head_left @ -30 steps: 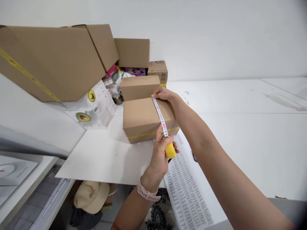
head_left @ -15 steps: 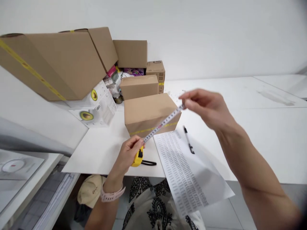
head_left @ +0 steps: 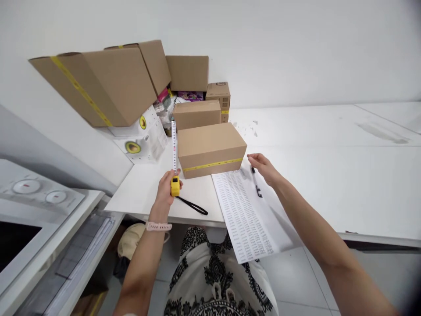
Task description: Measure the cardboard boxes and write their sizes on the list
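My left hand (head_left: 166, 186) is closed around a yellow tape measure (head_left: 175, 186), its white blade (head_left: 174, 149) drawn out away from me beside the left end of a cardboard box (head_left: 212, 142). Yellow tape runs along the box's front side. A black wrist strap (head_left: 194, 205) trails from the tape measure onto the table. My right hand (head_left: 265, 169) is off the blade, with its fingers stretched out near the box's front right corner and holding nothing. Below that hand a pen (head_left: 256, 184) lies on a printed sheet (head_left: 245, 215), which overhangs the table edge.
Behind the box stand a smaller carton (head_left: 197, 114) and another carton (head_left: 219, 94). Large cartons (head_left: 121, 79) rest on white boxes with avocado pictures (head_left: 141, 142) at the left. A white appliance with dials (head_left: 36, 197) stands on a lower shelf. The white table (head_left: 329, 175) extends right.
My right hand has let go of the blade's end and lowered toward the pen. My left hand has swung the tape measure so the blade points away from me, left of the box.
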The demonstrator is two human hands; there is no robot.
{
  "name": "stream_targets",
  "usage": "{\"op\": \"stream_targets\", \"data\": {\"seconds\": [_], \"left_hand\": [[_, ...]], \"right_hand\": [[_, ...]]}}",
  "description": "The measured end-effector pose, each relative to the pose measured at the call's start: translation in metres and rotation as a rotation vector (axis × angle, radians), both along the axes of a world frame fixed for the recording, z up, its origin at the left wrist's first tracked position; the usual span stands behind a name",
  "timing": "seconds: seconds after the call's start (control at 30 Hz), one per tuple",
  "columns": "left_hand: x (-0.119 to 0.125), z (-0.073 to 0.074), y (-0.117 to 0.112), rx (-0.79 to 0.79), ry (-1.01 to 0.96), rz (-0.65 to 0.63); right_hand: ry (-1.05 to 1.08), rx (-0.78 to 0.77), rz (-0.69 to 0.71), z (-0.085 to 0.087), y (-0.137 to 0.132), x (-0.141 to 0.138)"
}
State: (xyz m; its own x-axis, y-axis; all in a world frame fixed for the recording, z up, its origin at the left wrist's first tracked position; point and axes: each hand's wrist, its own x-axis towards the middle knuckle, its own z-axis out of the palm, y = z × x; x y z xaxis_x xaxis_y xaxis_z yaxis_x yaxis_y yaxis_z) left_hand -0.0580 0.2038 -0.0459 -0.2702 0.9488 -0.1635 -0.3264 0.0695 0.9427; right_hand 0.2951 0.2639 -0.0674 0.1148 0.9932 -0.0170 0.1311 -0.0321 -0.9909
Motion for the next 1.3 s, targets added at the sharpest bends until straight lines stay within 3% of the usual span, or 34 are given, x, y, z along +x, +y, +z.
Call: {"op": "stream_targets", "data": {"seconds": [0.07, 0.13, 0.33, 0.43, 0.57, 0.63, 0.7, 0.8, 0.93, 1.07, 1.3], "left_hand": [[0.002, 0.008, 0.009, -0.005, -0.027, -0.066], [0.002, 0.025, 0.014, 0.013, -0.032, -0.096], [-0.014, 0.097, 0.011, 0.108, -0.042, -0.183], [-0.015, 0.111, 0.008, 0.047, 0.021, -0.178], [-0.007, 0.107, 0.005, -0.017, 0.053, -0.113], [-0.003, 0.104, -0.001, 0.027, 0.036, -0.058], [0.001, 0.102, -0.014, 0.117, 0.012, 0.016], [0.021, 0.095, -0.045, 0.149, -0.060, 0.003], [0.070, 0.073, -0.077, -0.035, -0.193, -0.203], [0.111, 0.054, -0.078, -0.141, -0.293, -0.191], [0.125, 0.055, -0.069, -0.080, -0.299, -0.167]], "right_hand": [[0.016, 0.016, 0.068, 0.005, 0.001, -0.011], [0.022, 0.100, 0.086, 0.021, -0.001, -0.021], [-0.102, 0.355, 0.031, 0.088, -0.014, -0.028], [-0.189, 0.343, 0.022, 0.099, -0.022, -0.028], [-0.209, 0.250, 0.023, 0.088, -0.023, -0.028], [-0.241, 0.239, 0.014, 0.084, -0.020, -0.027], [-0.291, 0.325, -0.021, 0.086, -0.017, -0.026], [-0.272, 0.501, -0.042, 0.107, -0.014, -0.030], [-0.055, 0.491, 0.172, 0.148, -0.011, -0.055], [0.035, 0.452, 0.326, 0.166, 0.000, -0.085], [0.026, 0.456, 0.280, 0.153, 0.030, -0.103]]}}
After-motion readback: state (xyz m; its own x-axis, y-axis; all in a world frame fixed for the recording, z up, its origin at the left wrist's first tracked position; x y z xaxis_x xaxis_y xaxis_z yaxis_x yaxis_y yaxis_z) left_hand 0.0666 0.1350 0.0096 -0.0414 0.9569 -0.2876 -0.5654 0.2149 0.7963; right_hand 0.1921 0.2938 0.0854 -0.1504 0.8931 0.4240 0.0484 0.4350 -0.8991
